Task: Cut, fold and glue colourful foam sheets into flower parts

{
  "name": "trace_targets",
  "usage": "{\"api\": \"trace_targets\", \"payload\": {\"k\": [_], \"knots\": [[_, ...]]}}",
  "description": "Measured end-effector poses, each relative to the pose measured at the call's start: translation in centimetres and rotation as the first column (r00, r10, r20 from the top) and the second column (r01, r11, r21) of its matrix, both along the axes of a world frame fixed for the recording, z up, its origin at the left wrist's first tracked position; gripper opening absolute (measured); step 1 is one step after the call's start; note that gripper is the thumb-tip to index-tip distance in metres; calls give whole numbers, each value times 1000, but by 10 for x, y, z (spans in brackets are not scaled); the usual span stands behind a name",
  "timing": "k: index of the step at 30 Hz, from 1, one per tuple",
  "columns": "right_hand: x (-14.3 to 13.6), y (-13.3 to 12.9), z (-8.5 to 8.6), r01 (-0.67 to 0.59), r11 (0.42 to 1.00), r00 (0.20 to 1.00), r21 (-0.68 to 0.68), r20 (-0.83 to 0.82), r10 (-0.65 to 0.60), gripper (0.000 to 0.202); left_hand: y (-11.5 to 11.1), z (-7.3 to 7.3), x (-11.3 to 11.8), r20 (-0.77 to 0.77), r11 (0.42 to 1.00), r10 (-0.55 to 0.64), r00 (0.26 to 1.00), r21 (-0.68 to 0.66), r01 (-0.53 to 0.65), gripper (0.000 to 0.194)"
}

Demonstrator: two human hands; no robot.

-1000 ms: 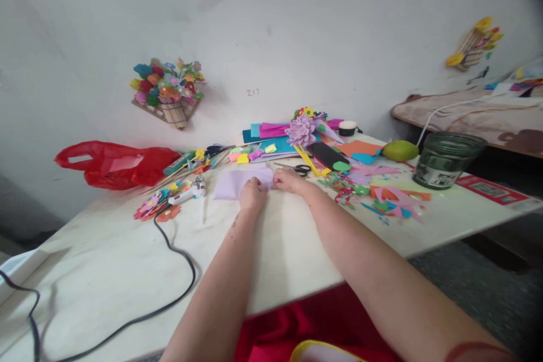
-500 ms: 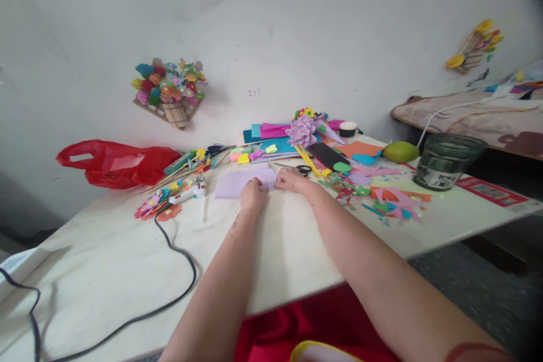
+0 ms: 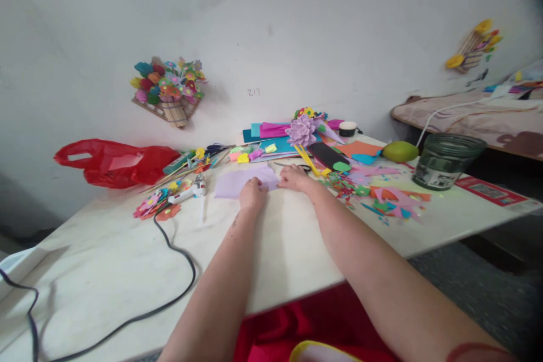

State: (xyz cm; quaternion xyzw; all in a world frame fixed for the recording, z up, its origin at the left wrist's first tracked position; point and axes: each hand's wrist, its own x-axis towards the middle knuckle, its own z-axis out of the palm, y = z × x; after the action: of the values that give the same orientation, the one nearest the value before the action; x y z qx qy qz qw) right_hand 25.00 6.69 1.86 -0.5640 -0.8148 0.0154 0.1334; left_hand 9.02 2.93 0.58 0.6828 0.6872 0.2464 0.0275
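Note:
A pale purple sheet [image 3: 231, 184] lies on the white table [image 3: 127, 260] in front of me. My left hand [image 3: 253, 193] is closed on its near edge, fingers bunched together. At the sheet's right end, my right hand [image 3: 292, 178] has its fingertips on the corner, the fingers a little apart. Scissors [image 3: 303, 168] lie just behind my right hand, partly covered by it. To the left of the sheet is a white glue gun [image 3: 184, 195] beside several foam flowers [image 3: 150, 203].
A red plastic bag [image 3: 121, 164] lies at the back left. Coloured foam sheets and a purple flower [image 3: 302, 130] stand at the back. Scraps [image 3: 396, 201], a green fruit [image 3: 400, 151] and a glass jar [image 3: 447, 161] are on the right. A black cord [image 3: 193, 271] crosses the left.
The fingers of my right hand have spread slightly and shifted a little to the right at the sheet's corner. My left hand stays in place.

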Motion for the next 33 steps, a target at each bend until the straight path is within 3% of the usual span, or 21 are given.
{"api": "trace_targets", "payload": {"k": [13,18,26,33], "knots": [[-1,2,-2,49,998,999,-39,16,-48,31,-2,4,4,2,999,20,1000,-46,-20,24],[-7,-2,-6,12,999,1000,-40,7,-12,50,-3,7,5,10,998,11,1000,-55,-10,25],[-18,0,-9,51,976,998,-210,45,-43,61,-4,5,6,-18,998,19,1000,-55,-20,28],[-17,-5,-3,78,963,997,-258,46,-69,59,-12,6,3,-206,990,104,973,111,-83,35]]}}
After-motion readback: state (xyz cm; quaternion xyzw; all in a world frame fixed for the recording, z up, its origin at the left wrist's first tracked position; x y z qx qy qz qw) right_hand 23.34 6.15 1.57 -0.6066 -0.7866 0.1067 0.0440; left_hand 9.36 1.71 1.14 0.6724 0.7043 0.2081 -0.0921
